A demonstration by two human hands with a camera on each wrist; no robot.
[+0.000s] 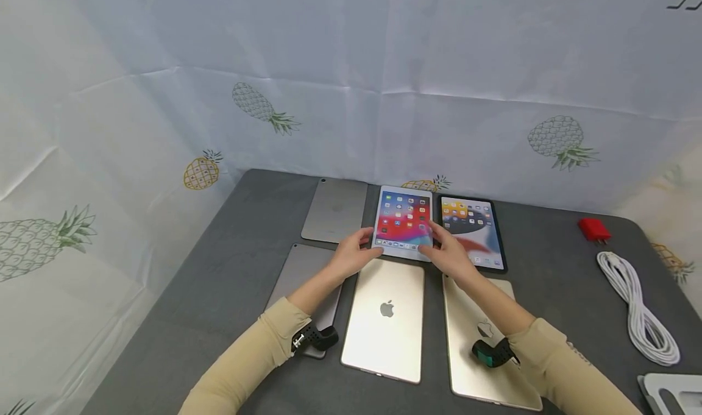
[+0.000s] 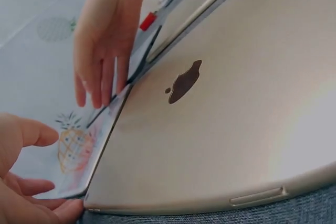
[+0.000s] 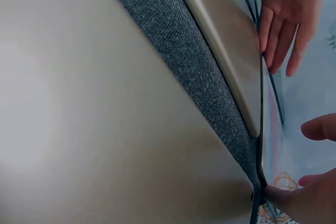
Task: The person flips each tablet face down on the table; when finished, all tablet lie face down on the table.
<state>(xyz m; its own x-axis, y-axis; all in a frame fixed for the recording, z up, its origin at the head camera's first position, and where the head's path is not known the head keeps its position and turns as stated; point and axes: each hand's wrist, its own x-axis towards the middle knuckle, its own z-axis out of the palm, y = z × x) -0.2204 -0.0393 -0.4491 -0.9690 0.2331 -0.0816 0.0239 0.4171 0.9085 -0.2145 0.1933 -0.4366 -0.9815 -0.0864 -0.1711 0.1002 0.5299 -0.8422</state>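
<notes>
A white tablet [image 1: 404, 220] with a lit red and blue home screen lies face up at the back of the table, between both hands. My left hand [image 1: 353, 255] is at its lower left corner, thumb at the bottom edge and fingers along the left side. At the lower right is my right hand [image 1: 448, 253], its fingers beside the right edge and its thumb near the bottom corner. In the left wrist view the right hand [image 2: 107, 40] shows extended fingers; the left hand [image 3: 290, 17] looks similar in the right wrist view.
Face-down gold tablets [image 1: 384, 336] lie in front, one under the right forearm. Grey tablets [image 1: 336, 211] are on the left. A black-framed lit tablet [image 1: 473, 232] sits right of the white one. Farther right are a red charger [image 1: 593, 229], white cable [image 1: 638, 308] and white stand [image 1: 674, 390].
</notes>
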